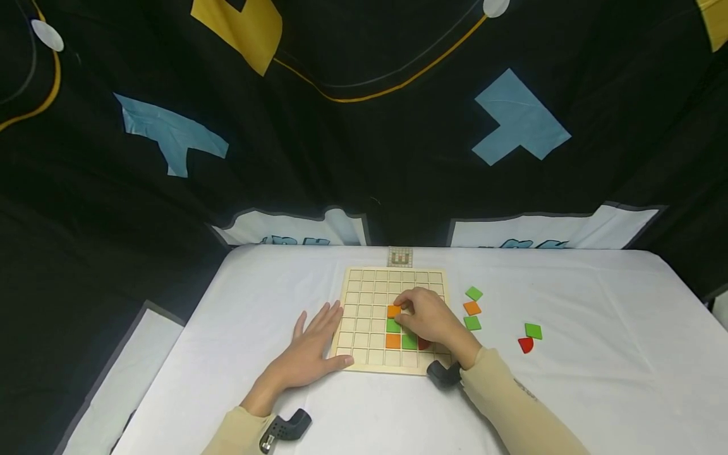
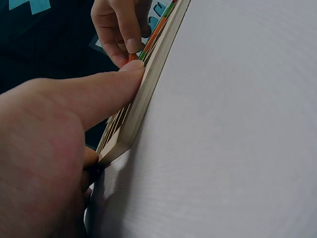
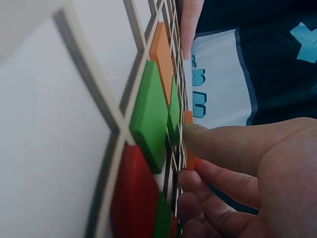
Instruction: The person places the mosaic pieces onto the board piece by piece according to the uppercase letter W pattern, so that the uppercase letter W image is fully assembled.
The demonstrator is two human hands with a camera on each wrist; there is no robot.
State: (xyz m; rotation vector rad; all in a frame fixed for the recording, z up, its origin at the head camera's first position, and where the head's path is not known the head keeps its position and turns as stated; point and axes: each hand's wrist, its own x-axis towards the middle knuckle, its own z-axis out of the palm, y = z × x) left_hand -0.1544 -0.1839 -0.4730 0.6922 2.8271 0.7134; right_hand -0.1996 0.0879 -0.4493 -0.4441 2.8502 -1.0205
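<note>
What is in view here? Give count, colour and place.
Table: 1, white, before backdrop
Backdrop: 1, black with coloured shapes, behind table
Grid board: 1, pale, on table
Marked square: 1, pale, beyond board
Board tiles: at least 4, green, orange, red, in cells
Held tile: 1, orange, pinched by right hand
Near loose tiles: 3, green and orange, right of board
Far loose tiles: 2, green and red, further right
Wrist devices: 2, black, one per wrist
Sleeves: 2, beige, on arms
Left hand: 1, bare, at board's left edge
Right hand: 1, bare, over board
</note>
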